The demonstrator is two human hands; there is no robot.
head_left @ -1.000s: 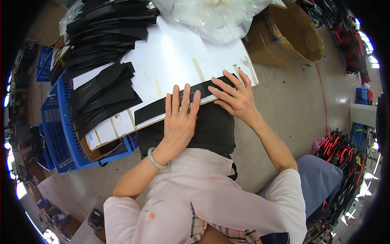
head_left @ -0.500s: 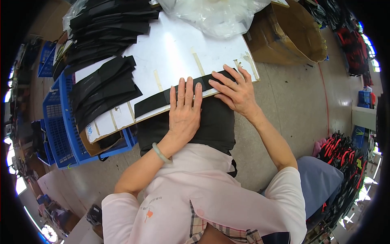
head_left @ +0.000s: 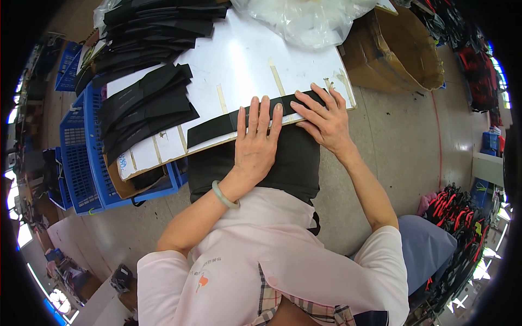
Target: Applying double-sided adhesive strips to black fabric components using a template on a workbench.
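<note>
A long black fabric strip (head_left: 213,130) lies flat along the near edge of the white table (head_left: 239,65). My left hand (head_left: 256,138) rests on the middle of it, fingers stretched out and pointing away from me. Toward the strip's right end, my right hand (head_left: 328,122) lies with spread fingers over the fabric, its thumb by the table edge. Neither hand grips anything that I can see. Left of the strip is a loose pile of similar black strips (head_left: 147,108), with a larger stack of black strips (head_left: 157,32) behind it.
Clear plastic bags (head_left: 304,24) lie at the table's far side. An open cardboard box (head_left: 380,54) stands beyond the right corner. Blue plastic crates (head_left: 81,157) stand at the left. Black and red items (head_left: 454,217) are heaped at the lower right, beside a grey-blue cover (head_left: 427,247).
The view has shifted slightly, so the table and piles appear a little farther right and higher. Both hands remain on the strip in nearly the same places.
</note>
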